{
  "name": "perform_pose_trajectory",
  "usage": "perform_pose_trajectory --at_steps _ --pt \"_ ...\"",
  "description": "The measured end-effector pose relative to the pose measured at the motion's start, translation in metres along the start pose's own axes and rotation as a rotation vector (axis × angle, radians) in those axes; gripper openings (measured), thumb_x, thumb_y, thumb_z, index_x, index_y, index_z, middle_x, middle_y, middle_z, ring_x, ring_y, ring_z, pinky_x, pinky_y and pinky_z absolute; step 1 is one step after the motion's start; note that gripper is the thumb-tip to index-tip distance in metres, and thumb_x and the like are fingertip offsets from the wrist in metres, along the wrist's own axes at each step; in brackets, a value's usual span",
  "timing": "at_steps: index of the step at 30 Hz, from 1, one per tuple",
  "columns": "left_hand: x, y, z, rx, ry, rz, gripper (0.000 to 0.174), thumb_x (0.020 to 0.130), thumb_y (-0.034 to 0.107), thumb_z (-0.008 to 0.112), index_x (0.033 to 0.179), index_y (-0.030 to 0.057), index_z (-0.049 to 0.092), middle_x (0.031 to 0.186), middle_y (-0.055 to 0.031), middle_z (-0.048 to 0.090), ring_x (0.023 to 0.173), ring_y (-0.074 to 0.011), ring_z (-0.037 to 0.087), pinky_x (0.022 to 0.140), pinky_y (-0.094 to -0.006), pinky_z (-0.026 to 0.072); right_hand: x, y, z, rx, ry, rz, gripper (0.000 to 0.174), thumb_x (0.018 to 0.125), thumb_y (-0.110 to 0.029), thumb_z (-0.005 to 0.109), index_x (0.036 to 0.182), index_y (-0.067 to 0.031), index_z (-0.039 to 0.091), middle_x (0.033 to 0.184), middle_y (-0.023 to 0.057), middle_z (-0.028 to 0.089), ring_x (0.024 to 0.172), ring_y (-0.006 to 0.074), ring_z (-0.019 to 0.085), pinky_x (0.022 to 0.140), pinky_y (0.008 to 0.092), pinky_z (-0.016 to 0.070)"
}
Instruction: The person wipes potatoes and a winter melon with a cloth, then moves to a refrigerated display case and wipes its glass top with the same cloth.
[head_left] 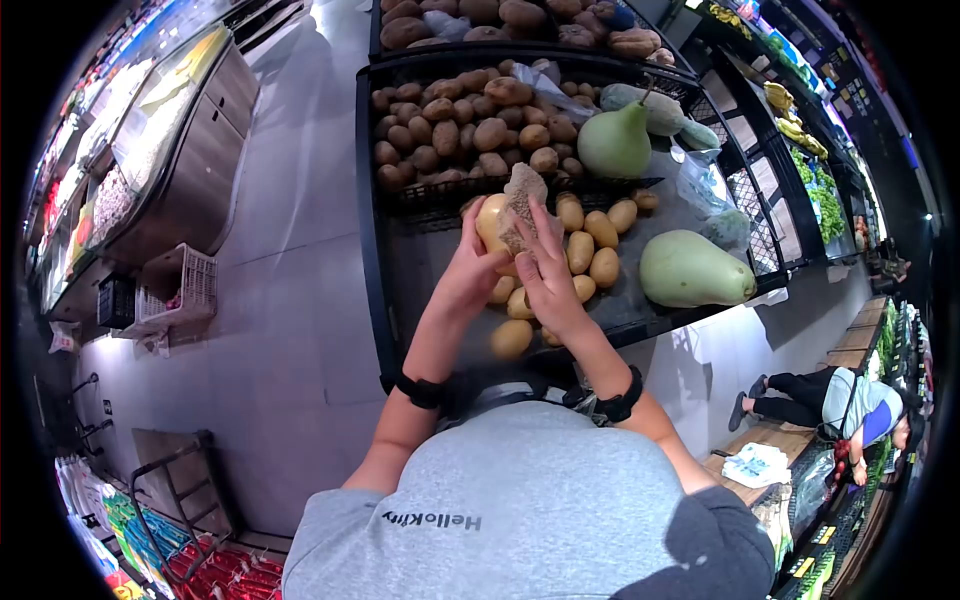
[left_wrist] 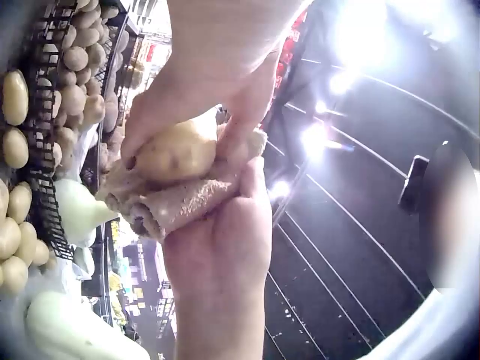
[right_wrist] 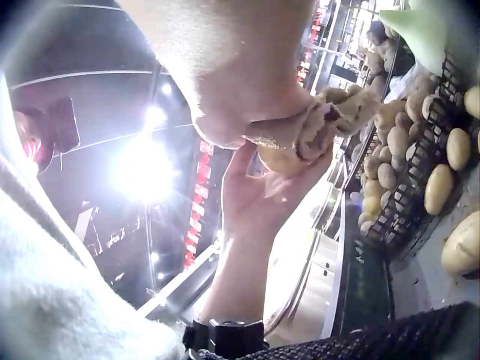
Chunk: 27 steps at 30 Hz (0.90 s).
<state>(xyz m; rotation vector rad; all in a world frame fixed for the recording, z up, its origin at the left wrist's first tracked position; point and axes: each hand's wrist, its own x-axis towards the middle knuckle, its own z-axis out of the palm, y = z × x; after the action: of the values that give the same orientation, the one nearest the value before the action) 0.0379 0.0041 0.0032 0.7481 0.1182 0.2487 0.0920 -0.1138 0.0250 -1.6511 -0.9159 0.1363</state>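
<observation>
- The left hand (head_left: 468,272) is grasping a pale yellow potato (head_left: 490,224), curling its fingers round it.
- The right hand (head_left: 549,285) is gripping a crumpled, textured cloth (head_left: 524,196) and pressing it against the potato's side.
- Both hands are holding the potato and cloth above the display bin (head_left: 425,262).
- Loose yellow potatoes (head_left: 601,229) are lying beneath and beside the hands.
- Brown potatoes (head_left: 446,138) are sitting beyond a black mesh divider (head_left: 411,201).
- A pale green gourd (head_left: 694,270) is lying right of the yellow potatoes; a necked gourd (head_left: 614,144) is resting farther back.
</observation>
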Motion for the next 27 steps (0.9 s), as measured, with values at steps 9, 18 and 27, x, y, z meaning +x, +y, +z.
perform_pose_trajectory --at_steps 9,18,27 --pt "0.001 0.003 0.018 0.459 -0.044 0.186 0.089 0.063 0.007 0.072 0.136 0.0049 0.021 0.120 -0.0118 0.047 0.108 -0.0168 0.048 0.089 -0.0283 0.0402 0.011 -0.010 -0.008 -0.430 0.035 -0.235 0.039 0.079 -0.011 0.057 0.118 -0.0163 0.055 0.135 0.0155 0.030 0.123 0.0367 0.027 0.101 0.0436 0.0236" --pt "-0.014 0.015 0.021 0.813 -0.066 0.113 0.091 0.056 0.008 0.077 0.132 0.0000 0.028 0.115 -0.0128 0.050 0.106 -0.0167 0.049 0.091 -0.0286 0.0384 0.043 -0.001 -0.035 0.498 -0.147 0.449 0.036 0.093 -0.029 0.041 0.108 0.0006 0.054 0.108 0.0065 0.055 0.098 0.0110 0.051 0.084 0.0256 0.0409" --pt "-0.012 0.015 0.030 0.665 0.020 0.411 0.089 0.058 0.004 0.073 0.134 0.0012 0.025 0.119 -0.0137 0.047 0.110 -0.0199 0.047 0.095 -0.0310 0.0355 0.018 0.000 -0.018 0.796 0.071 0.507 0.040 0.093 -0.033 0.039 0.116 -0.0017 0.047 0.112 0.0059 0.052 0.102 0.0128 0.049 0.090 0.0261 0.0371"
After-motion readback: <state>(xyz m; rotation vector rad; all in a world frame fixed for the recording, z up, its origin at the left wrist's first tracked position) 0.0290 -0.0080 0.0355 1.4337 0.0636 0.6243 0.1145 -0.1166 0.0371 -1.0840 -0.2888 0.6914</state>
